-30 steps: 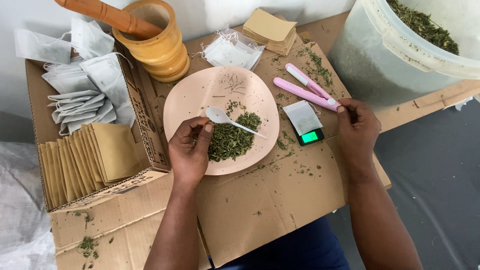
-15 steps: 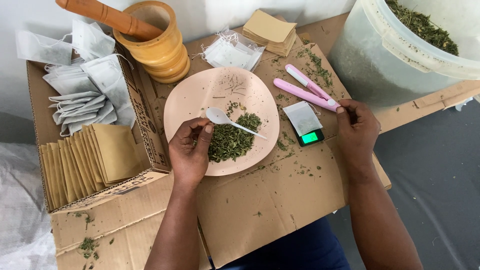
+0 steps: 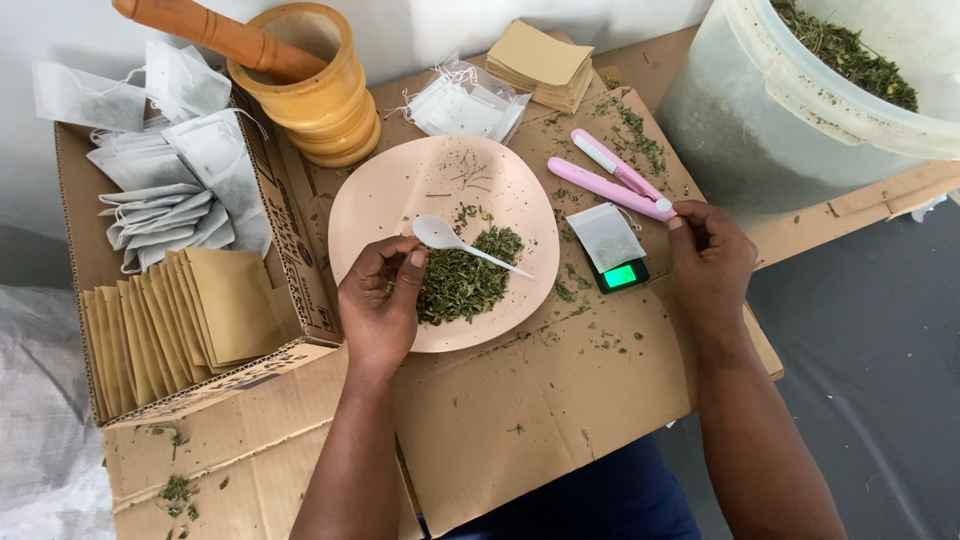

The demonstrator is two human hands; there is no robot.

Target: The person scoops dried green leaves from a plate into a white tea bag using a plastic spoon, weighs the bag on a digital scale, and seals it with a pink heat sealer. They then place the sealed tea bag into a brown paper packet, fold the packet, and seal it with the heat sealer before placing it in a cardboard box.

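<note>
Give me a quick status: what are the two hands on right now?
Left hand pinching dried herb on pink plate, white spoon lying alongside. Right hand touching pink sealer. Tea bag on pocket scale. Nothing blocking.

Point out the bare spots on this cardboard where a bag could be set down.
Most room is on the near cardboard, between both forearms, below the plate; only a few herb flakes lie there. A smaller patch lies below the scale, beside the right hand. Crowded: the far edge with mortar, bags and sealer.

Bright, even daylight; soft faint shadows; sharp focus; no glare; mild edge distortion.
</note>
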